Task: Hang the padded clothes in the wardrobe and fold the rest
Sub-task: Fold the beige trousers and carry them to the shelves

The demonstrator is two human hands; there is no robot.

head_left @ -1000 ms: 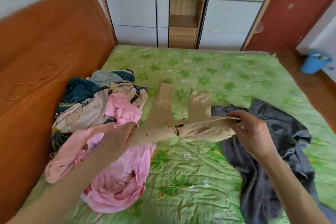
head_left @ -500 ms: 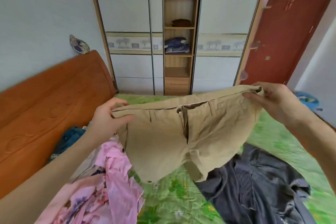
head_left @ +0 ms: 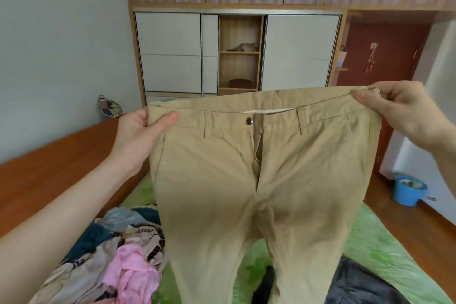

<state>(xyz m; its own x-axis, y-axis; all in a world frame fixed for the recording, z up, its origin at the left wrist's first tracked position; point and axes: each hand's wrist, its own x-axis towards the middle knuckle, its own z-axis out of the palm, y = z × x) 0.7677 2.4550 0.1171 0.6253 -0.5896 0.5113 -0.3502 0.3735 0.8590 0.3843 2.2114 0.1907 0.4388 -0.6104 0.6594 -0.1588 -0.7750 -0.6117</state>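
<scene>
Above bed point(head_left: 385, 249): khaki trousers point(head_left: 259, 180) spread by waistband, left hand point(head_left: 142, 131) and right hand point(head_left: 404, 108) grips each pinching a corner.

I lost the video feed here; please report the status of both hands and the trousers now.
Left hand and right hand pinch the waistband corners. Khaki trousers hang spread, unfolded, above the bed. Nothing in the way.

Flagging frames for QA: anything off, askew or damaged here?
Nothing looks damaged. The trousers hang straight, each hand pinching a waistband corner: left hand, right hand. Their fly is open below the fastened button. The clothes pile on the bed is unsorted, as expected mid-task.
</scene>
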